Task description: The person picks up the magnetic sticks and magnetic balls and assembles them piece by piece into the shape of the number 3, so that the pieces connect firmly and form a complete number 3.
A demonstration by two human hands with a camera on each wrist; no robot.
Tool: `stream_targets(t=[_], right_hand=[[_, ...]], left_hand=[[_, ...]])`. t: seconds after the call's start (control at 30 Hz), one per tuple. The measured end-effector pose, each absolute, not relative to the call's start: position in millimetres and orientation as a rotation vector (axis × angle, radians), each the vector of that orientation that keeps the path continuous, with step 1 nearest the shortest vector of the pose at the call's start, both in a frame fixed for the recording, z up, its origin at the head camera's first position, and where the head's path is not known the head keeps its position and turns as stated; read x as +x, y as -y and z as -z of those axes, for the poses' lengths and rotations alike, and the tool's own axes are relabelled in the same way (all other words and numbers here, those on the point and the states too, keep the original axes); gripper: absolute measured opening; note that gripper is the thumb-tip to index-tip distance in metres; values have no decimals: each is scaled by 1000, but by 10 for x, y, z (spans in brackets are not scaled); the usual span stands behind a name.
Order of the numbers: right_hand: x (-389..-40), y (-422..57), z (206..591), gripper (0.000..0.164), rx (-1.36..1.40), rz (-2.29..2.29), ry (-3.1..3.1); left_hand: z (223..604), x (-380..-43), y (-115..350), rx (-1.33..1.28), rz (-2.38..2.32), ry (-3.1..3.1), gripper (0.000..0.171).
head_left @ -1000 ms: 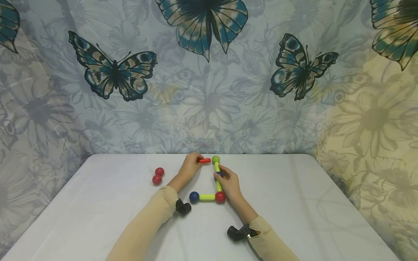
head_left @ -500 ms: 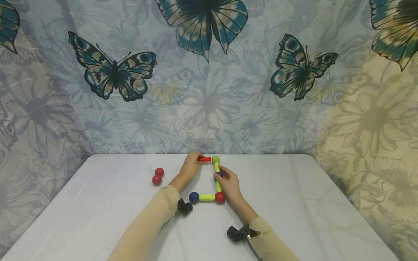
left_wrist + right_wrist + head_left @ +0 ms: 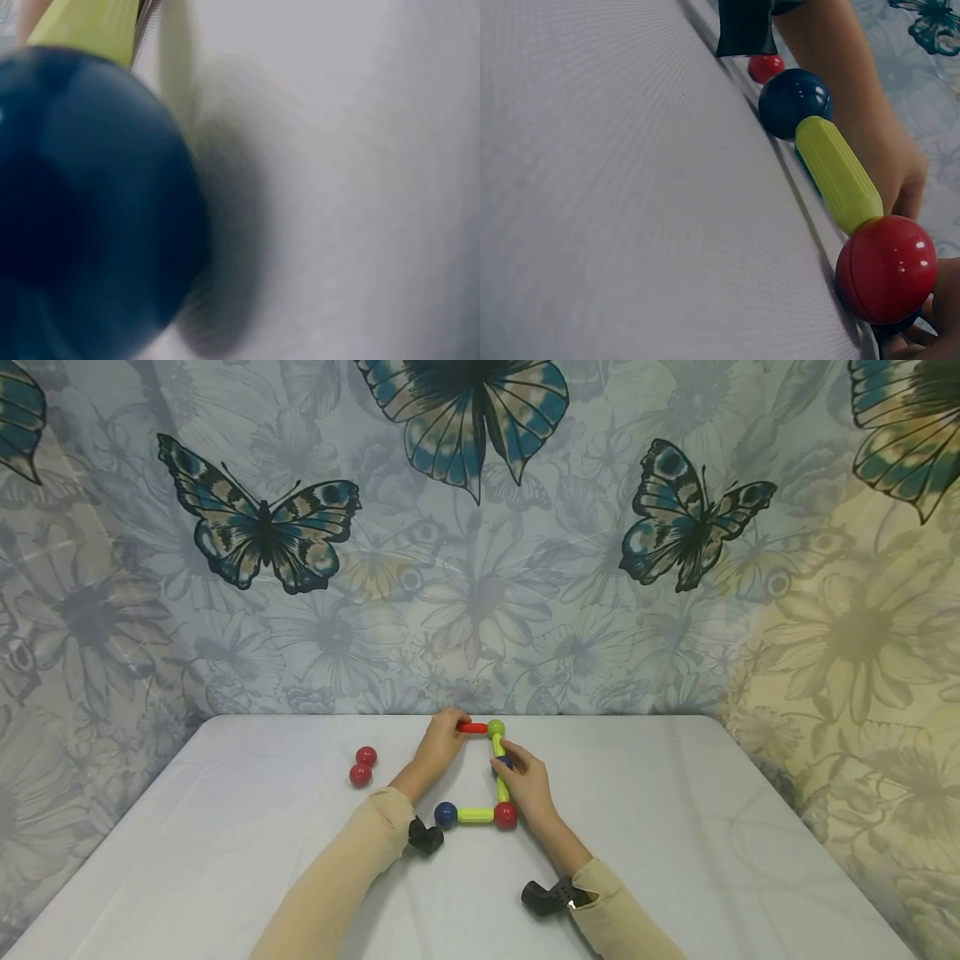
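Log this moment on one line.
left hand: holds red rod against green ball | right hand: holds middle blue ball | aside: two red balls

Long beige left sleeve (image 3: 333, 881), bottom centre-left of the frame; matching right sleeve (image 3: 630, 918), bottom centre-right; a rounded black device (image 3: 427, 837) at the left wrist, another black device (image 3: 546, 897) at the right

The left hand (image 3: 438, 743) reaches farthest forward, its fingers pinching. Nearer the body, the right hand (image 3: 529, 779) grips with bent fingers. The left arm (image 3: 341, 868) and right arm (image 3: 568, 846), in beige sleeves (image 3: 626, 910), slant toward each other.
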State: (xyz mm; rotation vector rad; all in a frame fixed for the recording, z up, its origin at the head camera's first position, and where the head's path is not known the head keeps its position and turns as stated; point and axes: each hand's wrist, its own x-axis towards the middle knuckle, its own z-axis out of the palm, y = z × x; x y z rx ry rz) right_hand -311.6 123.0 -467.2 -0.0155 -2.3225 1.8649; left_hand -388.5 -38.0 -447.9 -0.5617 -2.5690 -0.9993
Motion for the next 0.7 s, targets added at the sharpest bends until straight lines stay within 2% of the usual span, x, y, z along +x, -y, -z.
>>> stream_targets(t=[0.7], right_hand=[[-3118, -1226, 4676, 44, 6, -1811, 2345]], left_hand=[[4502, -3897, 394, -567, 1083, 2552, 29]])
